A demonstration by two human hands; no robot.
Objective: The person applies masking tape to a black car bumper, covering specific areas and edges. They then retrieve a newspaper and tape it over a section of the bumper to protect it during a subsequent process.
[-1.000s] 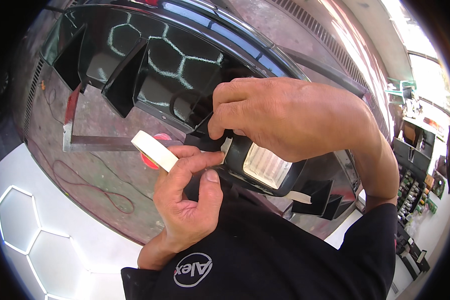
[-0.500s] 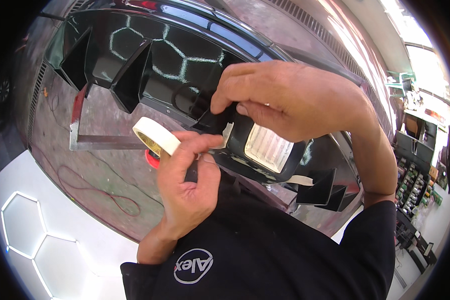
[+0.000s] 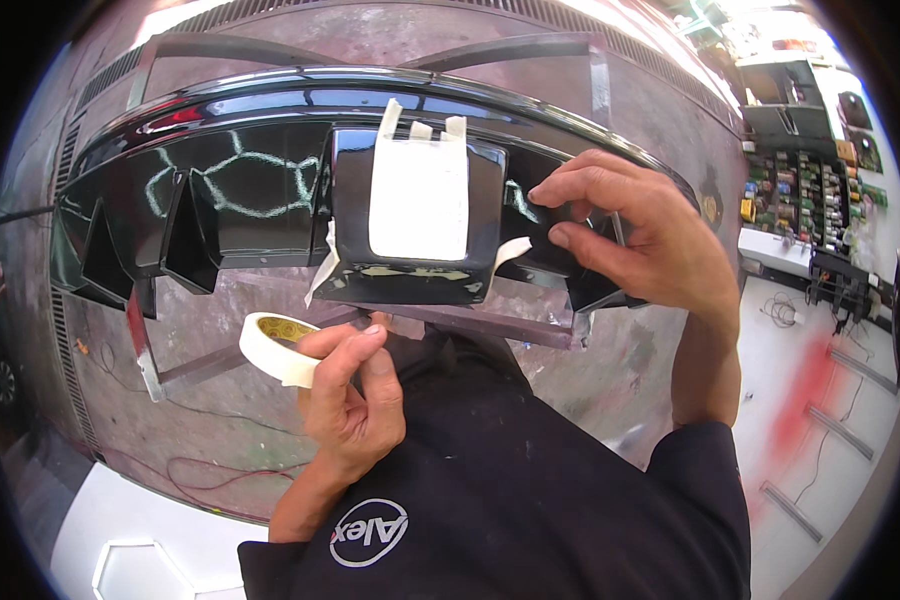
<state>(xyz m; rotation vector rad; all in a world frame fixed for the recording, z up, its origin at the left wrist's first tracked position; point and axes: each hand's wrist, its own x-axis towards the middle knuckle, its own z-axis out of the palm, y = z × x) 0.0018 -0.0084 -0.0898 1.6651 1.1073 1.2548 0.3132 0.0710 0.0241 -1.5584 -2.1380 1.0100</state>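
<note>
Stained floor (image 3: 120, 405) below; left hand (image 3: 353, 405) holds tape (image 3: 270, 364), right hand (image 3: 642, 235) curls loosely.

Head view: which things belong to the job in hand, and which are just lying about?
In the job:
- tape roll, held in the left hand
- right hand, fingers apart, nothing visible in it
- glossy black bumper with white patch and tape strips

Apparently just about:
- shelved containers
- loose cable on the floor, right
- wheel, far left

Cream tape roll (image 3: 266, 361), black bumper (image 3: 352, 215)
</note>
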